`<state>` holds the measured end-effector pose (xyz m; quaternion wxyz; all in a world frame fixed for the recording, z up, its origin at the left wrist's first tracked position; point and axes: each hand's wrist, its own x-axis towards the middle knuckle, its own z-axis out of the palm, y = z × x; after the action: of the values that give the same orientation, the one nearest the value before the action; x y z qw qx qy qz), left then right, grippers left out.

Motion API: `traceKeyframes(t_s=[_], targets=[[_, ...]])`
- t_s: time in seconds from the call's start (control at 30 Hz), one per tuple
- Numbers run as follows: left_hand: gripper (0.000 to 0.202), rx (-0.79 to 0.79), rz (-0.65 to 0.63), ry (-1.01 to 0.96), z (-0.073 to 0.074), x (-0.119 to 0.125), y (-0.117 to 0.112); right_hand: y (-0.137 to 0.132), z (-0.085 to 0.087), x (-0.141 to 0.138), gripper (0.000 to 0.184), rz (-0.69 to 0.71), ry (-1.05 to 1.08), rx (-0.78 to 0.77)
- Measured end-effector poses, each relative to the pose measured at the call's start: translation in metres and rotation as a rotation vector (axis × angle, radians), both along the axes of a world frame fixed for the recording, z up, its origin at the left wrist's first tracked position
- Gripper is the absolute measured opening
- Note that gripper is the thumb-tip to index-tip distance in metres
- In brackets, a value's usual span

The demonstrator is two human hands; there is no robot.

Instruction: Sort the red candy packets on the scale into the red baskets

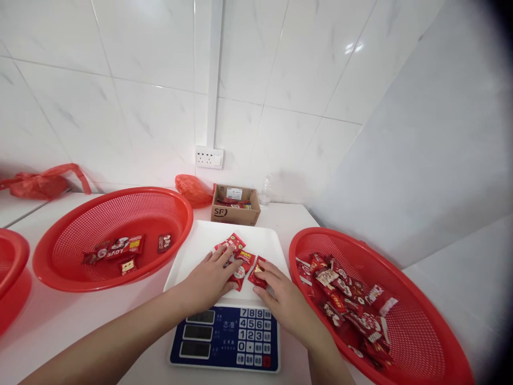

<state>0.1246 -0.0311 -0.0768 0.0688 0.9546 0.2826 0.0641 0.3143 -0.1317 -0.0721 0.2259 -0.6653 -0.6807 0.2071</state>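
Note:
A digital scale (226, 337) with a blue keypad panel carries a white weighing tray (200, 240). Several red snack packets (234, 251) lie on the tray. My left hand (210, 280) rests flat on the tray, fingers spread, touching the packets. My right hand (282, 297) lies at the tray's front right, its fingertips on one red packet (257, 271). Neither hand has lifted a packet.
A red mesh basket (417, 342) on the right holds many red packets. Another red basket (116, 214) on the left holds several packets. A small cardboard box (235, 206), red plastic bags (192, 188) and a wall socket (209, 158) are at the back. A third red basket's edge (12, 262) shows far left.

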Motion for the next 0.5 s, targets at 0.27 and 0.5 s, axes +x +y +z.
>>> traceKeyframes(t_s=[0.27,0.5], targets=[[0.056,-0.023,-0.040,-0.057,0.001,-0.010,-0.002,0.003,-0.008,0.000,0.033,-0.005,0.071,0.200],[0.051,0.092,0.285,-0.105,-0.001,-0.095,0.003,-0.033,-0.025,0.016,0.026,-0.152,-0.009,0.542]])
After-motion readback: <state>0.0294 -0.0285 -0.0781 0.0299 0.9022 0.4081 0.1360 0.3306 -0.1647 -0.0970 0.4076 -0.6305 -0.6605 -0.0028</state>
